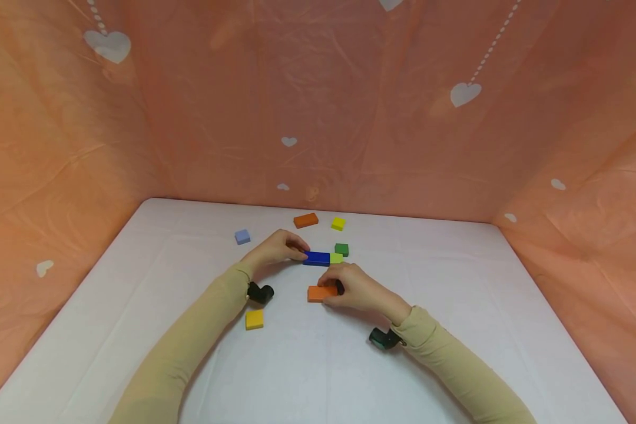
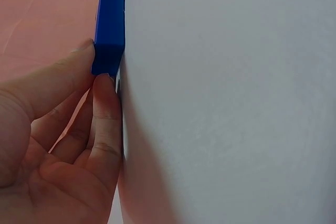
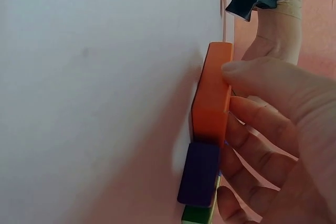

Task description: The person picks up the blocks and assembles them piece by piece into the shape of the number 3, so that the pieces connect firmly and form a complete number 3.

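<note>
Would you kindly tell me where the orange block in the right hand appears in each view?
Head: the orange block is below centre, in the right hand.
Left wrist: not in the picture.
Right wrist: the orange block is right of centre.
Shared landmark: the left hand, partly hidden in the right wrist view.

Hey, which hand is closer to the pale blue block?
The left hand. It is just to the right of the pale blue block, pinching the dark blue block; the right hand is farther right and lower in the head view, holding an orange block.
</note>
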